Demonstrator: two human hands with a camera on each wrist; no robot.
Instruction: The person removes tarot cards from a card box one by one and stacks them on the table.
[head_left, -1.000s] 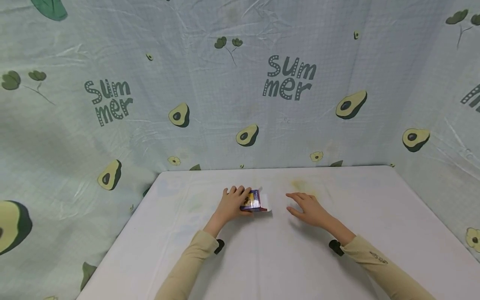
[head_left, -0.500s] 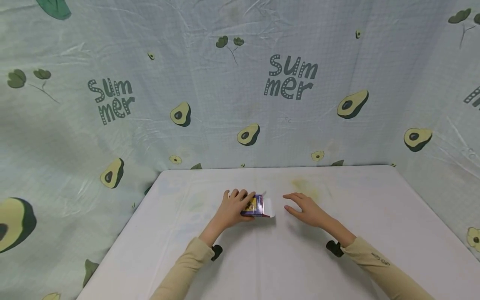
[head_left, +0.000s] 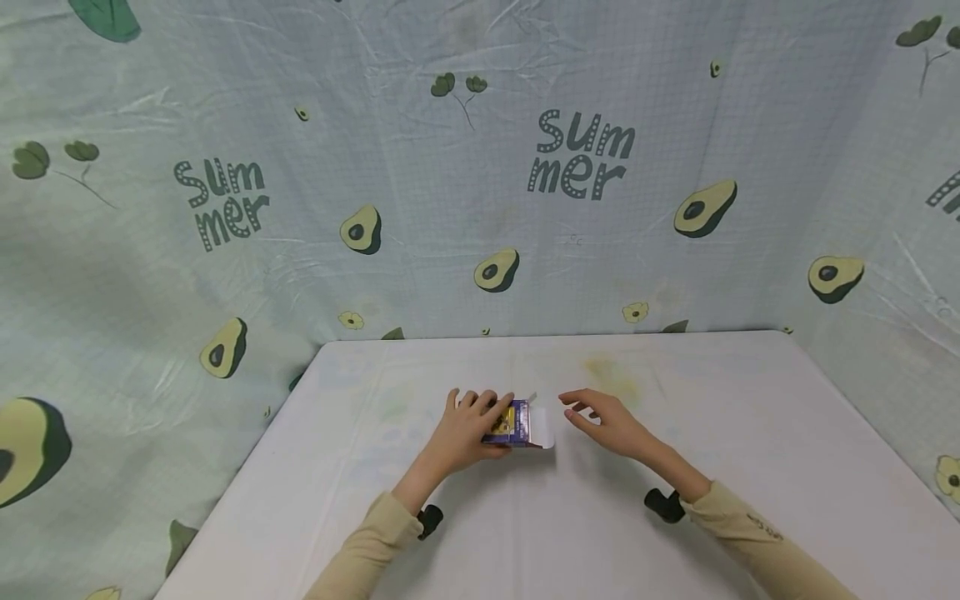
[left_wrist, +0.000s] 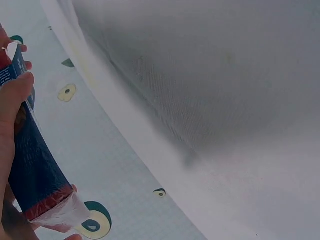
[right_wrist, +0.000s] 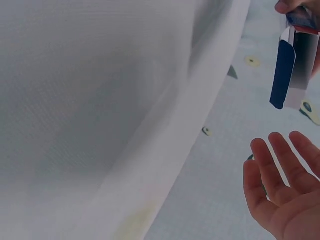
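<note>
My left hand point(head_left: 459, 433) grips a small blue carton point(head_left: 517, 423) with a yellow picture, held over the white table. Its right end stands open, white flaps spread towards my right hand. In the left wrist view, the thumb lies along the dark blue carton point(left_wrist: 40, 160), and clear film point(left_wrist: 62, 212) hangs off its red lower end. My right hand point(head_left: 609, 423) is apart from the carton, to its right, holding nothing. The right wrist view shows that hand point(right_wrist: 290, 200) palm up with extended fingers, below the carton's open flap point(right_wrist: 283, 75). Contents inside the carton cannot be made out.
A white-covered table point(head_left: 637, 517) lies under both hands. Behind and at the sides hangs a pale cloth point(head_left: 420, 167) printed with avocados and lettering. Black wrist cameras point(head_left: 663, 505) sit under both wrists.
My left hand has brought the carton a little nearer to me and slightly right. My right hand has shifted a little left, narrowing the gap to the carton.
</note>
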